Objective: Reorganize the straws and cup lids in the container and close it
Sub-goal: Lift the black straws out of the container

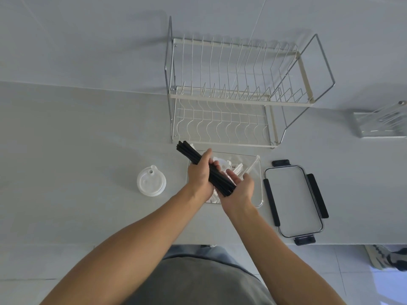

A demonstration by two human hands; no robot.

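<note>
A bundle of black straws point(189, 151) slants over the clear container point(259, 183) on the counter. My left hand point(199, 175) grips the bundle around its middle. My right hand point(239, 188) cups the bundle's near end, palm up. Inside the container lie white and clear straws point(239, 168) and a translucent cup lid point(222, 162), partly hidden by my hands. A stack of translucent cup lids point(151, 180) stands on the counter left of the container. The container's lid point(294, 200), clear with black latches, lies flat to the right.
A two-tier wire dish rack point(231, 95) stands right behind the container. A clear acrylic stand point(381, 122) sits at the far right. The counter's front edge runs just below the container lid. A shoe point(383, 257) shows on the floor at the right.
</note>
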